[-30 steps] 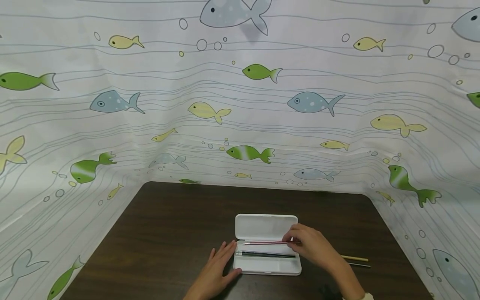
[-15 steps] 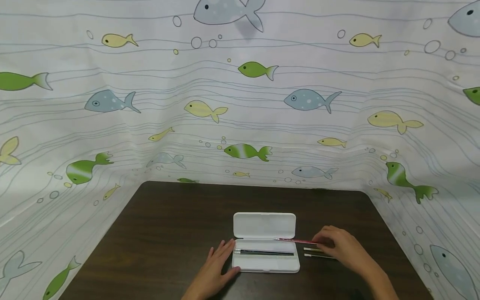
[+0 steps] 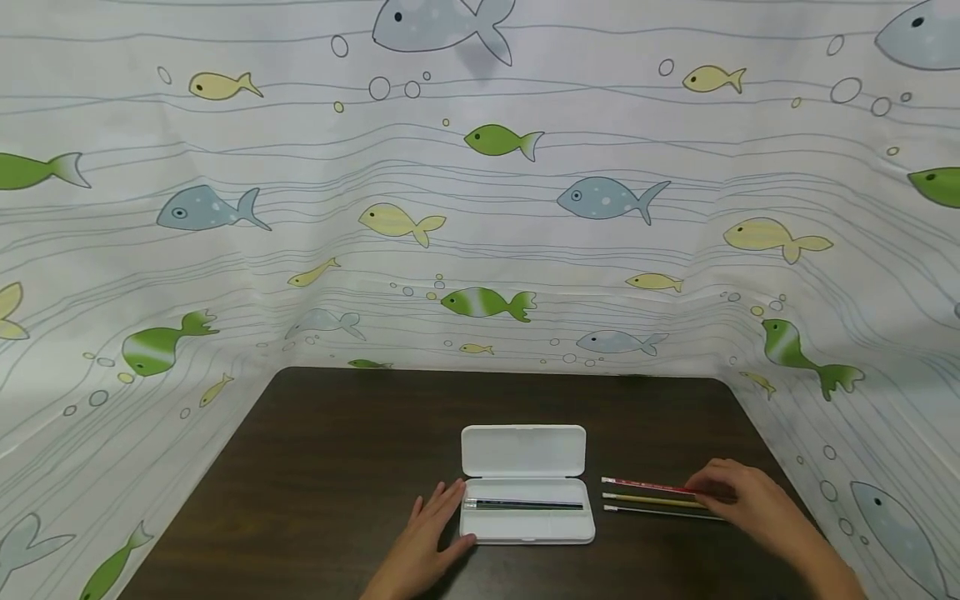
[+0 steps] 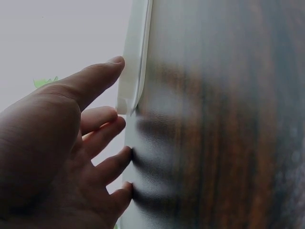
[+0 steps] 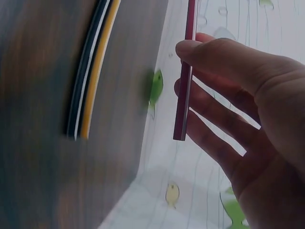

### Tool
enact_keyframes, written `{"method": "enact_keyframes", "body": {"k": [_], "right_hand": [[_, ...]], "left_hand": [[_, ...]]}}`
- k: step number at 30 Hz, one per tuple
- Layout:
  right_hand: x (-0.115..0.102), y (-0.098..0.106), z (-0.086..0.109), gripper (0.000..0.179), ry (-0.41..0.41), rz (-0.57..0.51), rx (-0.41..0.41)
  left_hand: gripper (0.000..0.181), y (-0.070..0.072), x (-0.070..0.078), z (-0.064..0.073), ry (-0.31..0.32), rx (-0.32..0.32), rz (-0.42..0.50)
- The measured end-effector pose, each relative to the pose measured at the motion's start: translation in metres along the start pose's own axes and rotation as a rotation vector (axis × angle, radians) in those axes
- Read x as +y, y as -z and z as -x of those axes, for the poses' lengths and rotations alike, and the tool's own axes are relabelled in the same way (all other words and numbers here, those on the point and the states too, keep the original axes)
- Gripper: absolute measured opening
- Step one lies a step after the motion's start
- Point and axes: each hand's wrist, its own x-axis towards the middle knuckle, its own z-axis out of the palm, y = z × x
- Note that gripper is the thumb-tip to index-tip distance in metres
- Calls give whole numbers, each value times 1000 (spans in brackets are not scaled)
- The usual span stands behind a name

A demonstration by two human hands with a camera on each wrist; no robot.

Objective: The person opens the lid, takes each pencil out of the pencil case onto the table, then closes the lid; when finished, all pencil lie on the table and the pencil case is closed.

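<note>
A white pencil case lies open on the table, its lid folded back. Dark pencils lie inside it. My left hand touches the case's left edge with extended fingers; in the left wrist view the thumb lies by the case wall. To the right of the case, my right hand pinches a red pencil between thumb and fingers, well seen as a red shaft in the right wrist view. A yellow pencil and a dark pencil lie just nearer me, roughly parallel.
The dark wood table runs back to a white fish-print curtain, which encloses it behind and on both sides. The table's right edge passes close beyond my right hand.
My right hand has carried the red pencil out of the case and rightward, to beside the yellow and dark pencils. My left hand stays at the case's left edge.
</note>
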Motion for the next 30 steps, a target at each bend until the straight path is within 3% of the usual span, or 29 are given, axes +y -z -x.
{"method": "enact_keyframes", "body": {"k": [3, 7, 14, 17, 25, 30], "right_hand": [[6, 5, 4, 39, 28, 5, 50], [9, 8, 5, 38, 47, -11, 52], [11, 4, 5, 35, 41, -10, -21], [11, -2, 9, 32, -2, -11, -69], [18, -20, 23, 23, -5, -111, -167], [23, -27, 29, 23, -59, -68, -206]], "left_hand": [[73, 0, 0, 1, 1, 5, 4], [73, 0, -1, 2, -5, 12, 1], [73, -1, -2, 3, 10, 4, -12], [73, -1, -2, 2, 7, 4, -9], [73, 1, 0, 1, -9, 7, -3], [73, 2, 1, 1, -1, -3, 1]]}}
